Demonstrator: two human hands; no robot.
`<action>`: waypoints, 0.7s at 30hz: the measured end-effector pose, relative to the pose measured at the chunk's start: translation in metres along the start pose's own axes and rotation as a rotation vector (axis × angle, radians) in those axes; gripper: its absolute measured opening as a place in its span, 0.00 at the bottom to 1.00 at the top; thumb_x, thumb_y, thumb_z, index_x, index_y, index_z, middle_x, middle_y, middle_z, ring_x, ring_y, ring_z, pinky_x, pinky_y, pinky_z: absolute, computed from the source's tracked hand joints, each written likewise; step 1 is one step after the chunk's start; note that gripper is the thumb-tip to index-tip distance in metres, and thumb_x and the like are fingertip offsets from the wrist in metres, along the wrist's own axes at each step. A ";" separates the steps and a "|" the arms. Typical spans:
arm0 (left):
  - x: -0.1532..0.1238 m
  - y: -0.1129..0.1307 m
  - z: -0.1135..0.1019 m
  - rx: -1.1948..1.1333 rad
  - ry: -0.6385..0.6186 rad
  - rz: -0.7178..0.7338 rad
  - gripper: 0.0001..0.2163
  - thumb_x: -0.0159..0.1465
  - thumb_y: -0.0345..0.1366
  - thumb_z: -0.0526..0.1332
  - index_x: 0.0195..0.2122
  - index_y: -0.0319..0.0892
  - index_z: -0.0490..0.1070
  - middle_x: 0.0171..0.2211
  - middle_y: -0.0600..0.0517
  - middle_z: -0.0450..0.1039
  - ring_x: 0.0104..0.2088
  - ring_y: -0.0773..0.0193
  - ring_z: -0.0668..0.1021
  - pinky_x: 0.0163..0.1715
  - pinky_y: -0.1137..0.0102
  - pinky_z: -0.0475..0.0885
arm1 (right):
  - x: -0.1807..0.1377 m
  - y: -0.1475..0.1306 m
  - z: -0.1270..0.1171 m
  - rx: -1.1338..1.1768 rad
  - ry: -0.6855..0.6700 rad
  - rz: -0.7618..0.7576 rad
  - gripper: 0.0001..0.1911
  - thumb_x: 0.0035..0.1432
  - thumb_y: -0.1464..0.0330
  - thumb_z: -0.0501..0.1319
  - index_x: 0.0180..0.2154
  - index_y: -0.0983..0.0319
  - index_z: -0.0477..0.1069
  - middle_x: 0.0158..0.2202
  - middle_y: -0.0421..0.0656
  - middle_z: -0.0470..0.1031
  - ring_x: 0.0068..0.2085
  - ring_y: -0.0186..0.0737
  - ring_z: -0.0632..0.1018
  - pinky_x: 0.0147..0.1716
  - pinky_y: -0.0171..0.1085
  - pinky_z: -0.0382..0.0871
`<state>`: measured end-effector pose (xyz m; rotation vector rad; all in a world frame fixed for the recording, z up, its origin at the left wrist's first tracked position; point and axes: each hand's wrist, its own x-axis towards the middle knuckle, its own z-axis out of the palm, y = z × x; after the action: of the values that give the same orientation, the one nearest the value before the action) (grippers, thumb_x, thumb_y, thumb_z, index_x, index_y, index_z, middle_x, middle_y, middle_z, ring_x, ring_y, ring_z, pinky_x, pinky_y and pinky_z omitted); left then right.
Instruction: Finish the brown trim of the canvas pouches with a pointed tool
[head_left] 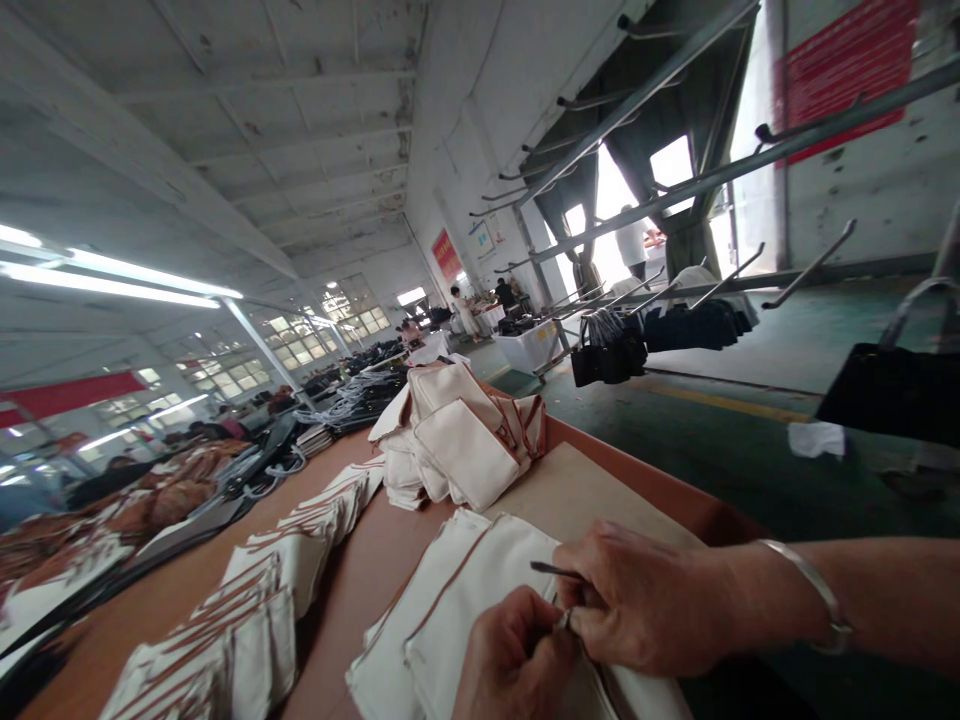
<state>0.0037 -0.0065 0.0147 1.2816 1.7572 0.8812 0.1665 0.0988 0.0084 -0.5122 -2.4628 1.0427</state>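
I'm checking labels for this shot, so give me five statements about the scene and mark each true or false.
1. The right hand has a thin dark object jutting from its fingers. True.
2. The bracelet is on the left wrist. False: it is on the right wrist.
3. The left hand is over the white pieces, close to the right hand. True.
4. The pile beyond the hands has bright blue edging. False: the edging is reddish brown.
5. The black bags by the rack are stacked on the table. False: they hang from the rack, over the floor.
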 end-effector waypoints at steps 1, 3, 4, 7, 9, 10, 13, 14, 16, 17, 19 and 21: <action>0.001 0.001 0.001 0.043 0.021 0.018 0.06 0.56 0.36 0.59 0.25 0.40 0.69 0.21 0.56 0.63 0.25 0.68 0.62 0.24 0.72 0.52 | 0.000 0.002 0.003 -0.038 0.028 -0.029 0.03 0.46 0.73 0.58 0.28 0.61 0.67 0.21 0.34 0.65 0.23 0.30 0.63 0.23 0.31 0.54; 0.002 0.004 0.001 0.111 0.053 0.041 0.07 0.57 0.36 0.58 0.24 0.40 0.68 0.21 0.57 0.61 0.25 0.68 0.61 0.24 0.71 0.52 | 0.000 0.005 0.008 -0.077 0.064 -0.089 0.04 0.48 0.74 0.57 0.30 0.61 0.66 0.23 0.35 0.66 0.24 0.30 0.63 0.25 0.32 0.54; 0.002 0.004 0.001 0.139 0.063 0.040 0.07 0.57 0.36 0.58 0.24 0.41 0.67 0.21 0.57 0.60 0.24 0.68 0.60 0.24 0.71 0.52 | -0.001 0.007 0.010 -0.083 0.074 -0.121 0.04 0.49 0.74 0.56 0.30 0.61 0.65 0.24 0.35 0.67 0.24 0.30 0.63 0.26 0.33 0.54; 0.002 0.002 0.001 0.143 0.052 0.026 0.07 0.57 0.37 0.58 0.24 0.41 0.68 0.20 0.57 0.59 0.23 0.68 0.59 0.24 0.71 0.50 | -0.005 0.010 0.012 -0.089 0.078 -0.247 0.02 0.54 0.73 0.55 0.29 0.61 0.63 0.27 0.37 0.68 0.26 0.31 0.65 0.27 0.33 0.56; 0.002 -0.002 -0.001 0.051 0.010 0.046 0.08 0.55 0.37 0.60 0.23 0.41 0.67 0.21 0.57 0.62 0.24 0.68 0.61 0.25 0.72 0.52 | -0.010 0.013 0.011 -0.119 0.067 -0.386 0.04 0.57 0.72 0.53 0.30 0.61 0.62 0.28 0.39 0.69 0.29 0.33 0.68 0.29 0.33 0.58; 0.002 -0.004 -0.002 -0.022 -0.024 0.055 0.08 0.54 0.38 0.62 0.22 0.40 0.66 0.21 0.56 0.64 0.25 0.68 0.63 0.25 0.72 0.53 | -0.012 0.014 0.010 -0.153 0.060 -0.465 0.04 0.58 0.73 0.53 0.30 0.61 0.63 0.29 0.40 0.70 0.30 0.34 0.69 0.30 0.34 0.58; 0.000 -0.010 -0.007 -0.293 -0.161 0.011 0.15 0.49 0.44 0.69 0.24 0.39 0.68 0.22 0.54 0.67 0.24 0.69 0.63 0.24 0.73 0.53 | -0.019 0.018 0.006 -0.333 0.054 -0.640 0.07 0.62 0.73 0.51 0.35 0.63 0.67 0.30 0.42 0.71 0.30 0.36 0.68 0.27 0.37 0.55; -0.001 -0.011 -0.008 -0.365 -0.194 -0.022 0.17 0.49 0.47 0.70 0.24 0.39 0.68 0.21 0.55 0.65 0.22 0.70 0.62 0.23 0.73 0.51 | -0.021 0.019 0.005 -0.406 0.058 -0.669 0.09 0.63 0.72 0.50 0.37 0.64 0.68 0.30 0.42 0.71 0.28 0.36 0.67 0.25 0.38 0.54; -0.002 -0.012 -0.009 -0.459 -0.225 -0.072 0.20 0.50 0.50 0.71 0.24 0.38 0.69 0.19 0.57 0.61 0.20 0.73 0.59 0.21 0.74 0.49 | -0.023 0.020 0.003 -0.541 0.068 -0.736 0.11 0.66 0.71 0.50 0.40 0.65 0.70 0.29 0.42 0.71 0.27 0.36 0.66 0.24 0.39 0.52; -0.002 -0.012 -0.008 -0.484 -0.226 -0.079 0.21 0.50 0.51 0.71 0.24 0.38 0.68 0.19 0.58 0.61 0.19 0.74 0.58 0.21 0.74 0.48 | -0.023 0.021 0.002 -0.593 0.083 -0.771 0.12 0.66 0.70 0.51 0.41 0.66 0.71 0.28 0.42 0.71 0.26 0.36 0.66 0.24 0.39 0.52; -0.002 -0.012 -0.004 -0.500 -0.212 -0.073 0.22 0.51 0.52 0.72 0.24 0.38 0.68 0.20 0.56 0.64 0.19 0.74 0.60 0.21 0.74 0.48 | -0.022 0.023 0.003 -0.657 0.135 -0.851 0.12 0.66 0.70 0.52 0.40 0.65 0.73 0.26 0.43 0.71 0.26 0.37 0.68 0.23 0.39 0.53; -0.003 -0.013 0.000 -0.502 -0.184 -0.065 0.21 0.50 0.50 0.73 0.25 0.38 0.68 0.22 0.54 0.68 0.19 0.73 0.63 0.20 0.74 0.49 | -0.021 0.025 0.005 -0.683 0.170 -0.914 0.11 0.66 0.68 0.53 0.38 0.64 0.74 0.26 0.43 0.72 0.27 0.38 0.69 0.24 0.39 0.55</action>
<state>-0.0007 -0.0125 0.0041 0.9351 1.3148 1.0487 0.1861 0.1020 -0.0184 0.3397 -2.3994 -0.1982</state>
